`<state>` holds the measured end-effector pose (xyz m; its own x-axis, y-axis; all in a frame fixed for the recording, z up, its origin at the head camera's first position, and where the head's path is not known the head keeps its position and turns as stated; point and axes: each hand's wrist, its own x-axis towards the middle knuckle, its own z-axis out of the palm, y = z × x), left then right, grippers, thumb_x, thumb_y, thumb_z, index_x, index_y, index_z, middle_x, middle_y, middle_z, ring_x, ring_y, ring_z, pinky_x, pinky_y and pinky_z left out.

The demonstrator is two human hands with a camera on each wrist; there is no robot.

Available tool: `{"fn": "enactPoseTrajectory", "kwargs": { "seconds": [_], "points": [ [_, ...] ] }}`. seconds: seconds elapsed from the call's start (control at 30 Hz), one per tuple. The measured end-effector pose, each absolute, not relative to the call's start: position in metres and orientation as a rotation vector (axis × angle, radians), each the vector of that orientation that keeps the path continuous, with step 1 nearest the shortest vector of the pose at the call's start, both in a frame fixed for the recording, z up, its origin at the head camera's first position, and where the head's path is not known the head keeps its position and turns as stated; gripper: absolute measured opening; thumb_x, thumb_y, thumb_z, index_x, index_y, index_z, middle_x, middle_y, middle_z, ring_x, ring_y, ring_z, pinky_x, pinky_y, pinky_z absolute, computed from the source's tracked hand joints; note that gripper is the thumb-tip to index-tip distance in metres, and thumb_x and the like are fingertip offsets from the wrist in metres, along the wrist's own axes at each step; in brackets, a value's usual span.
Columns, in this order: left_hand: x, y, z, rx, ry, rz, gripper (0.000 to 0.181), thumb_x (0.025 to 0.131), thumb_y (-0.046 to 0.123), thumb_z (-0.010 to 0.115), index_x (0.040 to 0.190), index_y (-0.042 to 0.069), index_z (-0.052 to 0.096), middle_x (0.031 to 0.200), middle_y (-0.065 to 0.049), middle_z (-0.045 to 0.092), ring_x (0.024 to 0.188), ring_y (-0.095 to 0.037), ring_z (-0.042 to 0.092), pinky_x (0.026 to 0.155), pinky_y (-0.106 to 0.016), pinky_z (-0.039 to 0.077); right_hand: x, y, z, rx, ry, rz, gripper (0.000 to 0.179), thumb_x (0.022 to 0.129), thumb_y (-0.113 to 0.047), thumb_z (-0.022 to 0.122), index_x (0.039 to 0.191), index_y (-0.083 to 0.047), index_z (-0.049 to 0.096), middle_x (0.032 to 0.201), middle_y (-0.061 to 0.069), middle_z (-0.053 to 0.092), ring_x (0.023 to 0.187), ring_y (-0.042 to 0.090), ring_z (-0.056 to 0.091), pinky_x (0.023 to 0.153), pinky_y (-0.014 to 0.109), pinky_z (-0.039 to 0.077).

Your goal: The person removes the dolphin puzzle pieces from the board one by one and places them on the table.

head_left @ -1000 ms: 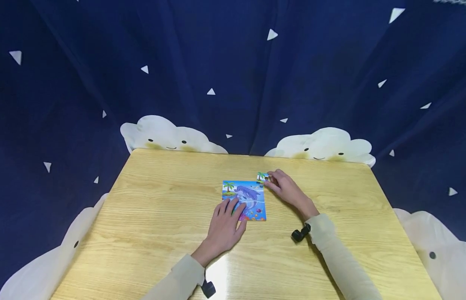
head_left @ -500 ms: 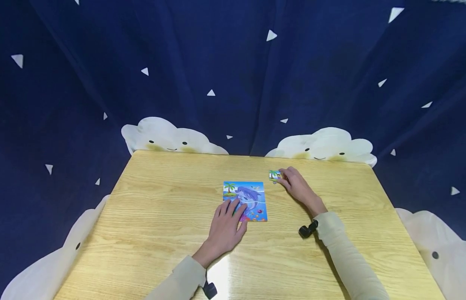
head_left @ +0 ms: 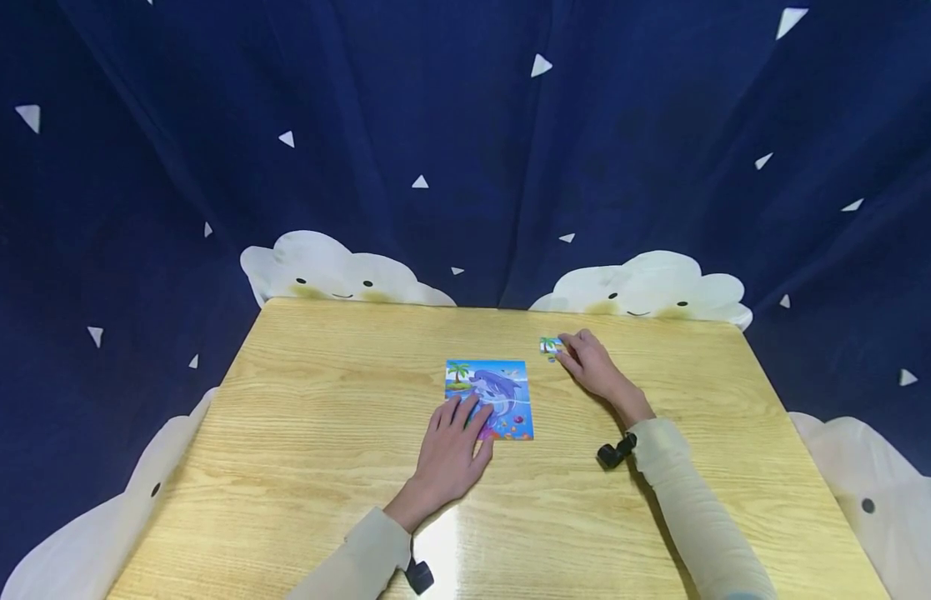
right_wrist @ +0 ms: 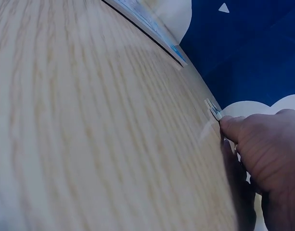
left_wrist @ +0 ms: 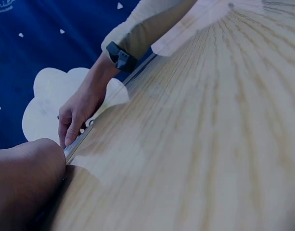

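Note:
A square dolphin picture [head_left: 513, 410] lies flat on the wooden table, with a palm tree at its upper left. My left hand [head_left: 450, 454] rests on its lower left part, fingers spread and covering that corner. Beyond the picture's upper right corner is a small puzzle piece [head_left: 548, 345] with a palm tree on it and a tab at its lower edge. The thumb and fingers of my right hand [head_left: 598, 371] pinch the piece by its right side, hiding that part. In the right wrist view the puzzle piece [right_wrist: 213, 110] shows edge-on at the thumb tip, low over the tabletop.
The light wooden table [head_left: 322, 400] ends at a dark blue curtain [head_left: 465, 150] with white triangles and smiling clouds. The curtain hangs right behind the far edge. A small black camera [head_left: 418, 575] sits at the left wrist, another black camera [head_left: 610, 456] at the right.
My right hand has moved right and slightly away with the puzzle piece, from beside the picture's upper right corner. It barely shifts over the last half second. My left hand stays on the picture.

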<state>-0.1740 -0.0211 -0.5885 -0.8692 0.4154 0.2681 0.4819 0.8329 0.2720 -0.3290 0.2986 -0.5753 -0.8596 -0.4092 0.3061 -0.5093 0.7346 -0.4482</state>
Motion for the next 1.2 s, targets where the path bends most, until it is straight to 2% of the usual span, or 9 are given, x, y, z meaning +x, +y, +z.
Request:
{"fn": "enactPoseTrajectory", "kwargs": {
  "seconds": [0.27, 0.57, 0.9, 1.2],
  "points": [
    [-0.1752, -0.0218, -0.5878, -0.718, -2.806, -0.523, 0.05, 0.107, 0.04, 0.043, 0.152, 0.022, 0.054, 0.162, -0.006, 0.042, 0.151, -0.035, 0.033, 0.123, -0.051, 0.026, -0.3305, 0.3014, -0.5787, 0.69, -2.775, 0.842, 0.04, 0.103, -0.013, 0.064, 0.136, 0.011, 0.06, 0.087, 0.011, 0.047, 0.08, 0.022, 0.036, 0.072, 0.035, 0.028],
    [-0.1756, -0.0214, -0.5879, -0.714, -2.785, -0.531, 0.049, 0.106, 0.039, 0.046, 0.151, 0.022, 0.055, 0.161, -0.006, 0.043, 0.15, -0.035, 0.034, 0.122, -0.052, 0.027, -0.3296, 0.3034, -0.5783, 0.679, -2.761, 0.976, 0.043, 0.101, -0.012, 0.066, 0.136, 0.012, 0.06, 0.09, 0.013, 0.047, 0.076, 0.021, 0.037, 0.069, 0.034, 0.033],
    [-0.1753, -0.0209, -0.5916, -0.694, -2.739, -0.551, 0.048, 0.105, 0.04, 0.046, 0.148, 0.022, 0.057, 0.16, -0.006, 0.045, 0.148, -0.035, 0.036, 0.119, -0.053, 0.03, -0.3295, 0.3011, -0.579, 0.647, -2.755, 1.012, 0.038, 0.1, -0.014, 0.067, 0.13, 0.009, 0.062, 0.091, 0.011, 0.047, 0.077, 0.022, 0.04, 0.07, 0.035, 0.035],
    [-0.1747, -0.0216, -0.59, -0.686, -2.799, -0.534, 0.05, 0.106, 0.043, 0.044, 0.152, 0.025, 0.054, 0.162, -0.005, 0.042, 0.15, -0.033, 0.034, 0.12, -0.051, 0.029, -0.3288, 0.2995, -0.58, 0.614, -2.764, 1.0, 0.035, 0.1, -0.015, 0.066, 0.127, 0.007, 0.063, 0.091, 0.01, 0.047, 0.078, 0.022, 0.041, 0.071, 0.036, 0.035]
  ]
}}
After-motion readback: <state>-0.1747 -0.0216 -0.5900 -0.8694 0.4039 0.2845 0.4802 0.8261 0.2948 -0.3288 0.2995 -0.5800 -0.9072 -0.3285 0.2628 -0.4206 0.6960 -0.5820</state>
